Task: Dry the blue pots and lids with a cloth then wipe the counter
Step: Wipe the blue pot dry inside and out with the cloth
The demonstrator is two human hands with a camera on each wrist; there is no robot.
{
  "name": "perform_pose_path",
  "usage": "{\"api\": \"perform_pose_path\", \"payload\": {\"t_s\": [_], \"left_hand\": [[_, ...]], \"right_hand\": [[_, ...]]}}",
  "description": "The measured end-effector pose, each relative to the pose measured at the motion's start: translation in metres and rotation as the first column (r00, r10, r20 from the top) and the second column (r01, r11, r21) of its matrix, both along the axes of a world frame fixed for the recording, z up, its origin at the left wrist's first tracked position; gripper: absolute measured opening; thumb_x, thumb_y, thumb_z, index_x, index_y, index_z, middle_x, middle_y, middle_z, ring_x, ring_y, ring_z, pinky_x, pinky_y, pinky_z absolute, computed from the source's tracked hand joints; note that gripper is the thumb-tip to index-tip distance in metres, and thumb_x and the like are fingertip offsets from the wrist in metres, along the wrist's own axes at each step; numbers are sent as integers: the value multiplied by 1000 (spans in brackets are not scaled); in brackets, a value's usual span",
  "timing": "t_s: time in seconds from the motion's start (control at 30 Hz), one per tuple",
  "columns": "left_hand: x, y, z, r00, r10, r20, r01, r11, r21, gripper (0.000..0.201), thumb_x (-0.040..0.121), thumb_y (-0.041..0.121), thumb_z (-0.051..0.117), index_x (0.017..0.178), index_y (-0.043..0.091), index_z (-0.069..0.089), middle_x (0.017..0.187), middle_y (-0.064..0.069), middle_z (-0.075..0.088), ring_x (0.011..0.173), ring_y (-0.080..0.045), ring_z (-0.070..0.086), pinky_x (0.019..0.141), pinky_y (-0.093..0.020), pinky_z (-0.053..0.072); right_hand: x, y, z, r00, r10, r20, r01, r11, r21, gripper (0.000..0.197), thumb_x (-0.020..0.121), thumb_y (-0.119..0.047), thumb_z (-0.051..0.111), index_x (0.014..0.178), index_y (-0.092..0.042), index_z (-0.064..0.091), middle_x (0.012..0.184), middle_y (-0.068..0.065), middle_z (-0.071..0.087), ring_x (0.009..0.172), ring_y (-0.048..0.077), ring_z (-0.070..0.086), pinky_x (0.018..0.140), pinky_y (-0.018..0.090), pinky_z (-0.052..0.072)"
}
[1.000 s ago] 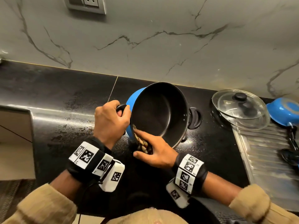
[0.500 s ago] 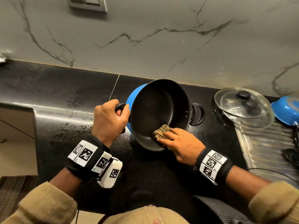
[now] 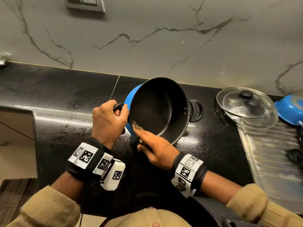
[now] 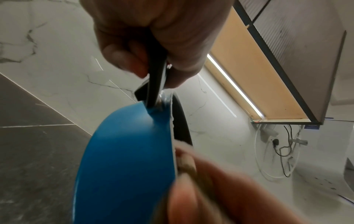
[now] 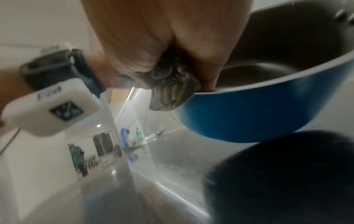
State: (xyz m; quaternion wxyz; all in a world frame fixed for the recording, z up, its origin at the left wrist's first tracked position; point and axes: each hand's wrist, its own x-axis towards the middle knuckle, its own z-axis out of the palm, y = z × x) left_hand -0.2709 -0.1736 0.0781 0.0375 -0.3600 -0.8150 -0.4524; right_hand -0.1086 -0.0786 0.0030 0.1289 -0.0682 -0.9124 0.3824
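Observation:
A blue pot (image 3: 157, 108) with a dark inside is tilted on its side on the black counter (image 3: 68, 99), its mouth facing me. My left hand (image 3: 108, 122) grips the pot's black left handle (image 4: 155, 84). My right hand (image 3: 152, 145) holds a brown checked cloth (image 3: 136, 126) bunched against the pot's near left rim, fingers inside and thumb outside. The cloth (image 5: 170, 87) pokes out between the fingers over the blue pot wall (image 5: 249, 115). A glass lid (image 3: 246, 107) with a black knob lies right of the pot. Another blue pot (image 3: 290, 108) sits at the far right.
A ribbed steel draining board (image 3: 270, 161) lies at the right, with dark utensils at its edge. The marble wall (image 3: 147, 38) rises behind the counter and carries a socket plate (image 3: 85, 4). The counter's left part ends at a cut-out step.
My right hand has swept the cloth from the pot's lower middle rim back to the near left rim. The left hand has kept its grip on the handle.

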Motion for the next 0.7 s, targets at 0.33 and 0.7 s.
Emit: {"api": "perform_pose_path", "payload": {"t_s": [0.33, 0.7], "left_hand": [[-18, 1, 5, 992, -54, -110, 47, 996, -70, 38, 91, 28, 71, 64, 11, 50, 53, -1, 50, 51, -26, 53, 49, -20, 32], [-1, -7, -25, 988, -106, 114, 111, 993, -38, 62, 88, 70, 45, 123, 19, 53, 114, 3, 61, 65, -12, 56, 64, -33, 46]], "right_hand": [[45, 69, -17, 948, -201, 248, -87, 585, 807, 45, 75, -21, 59, 119, -22, 69, 110, 11, 68, 109, 42, 62, 98, 49, 48], [15, 18, -29, 971, -173, 164, 23, 751, 660, 51, 73, -20, 79, 123, -22, 67, 113, 5, 70, 97, 31, 70, 74, 33, 58]]}}
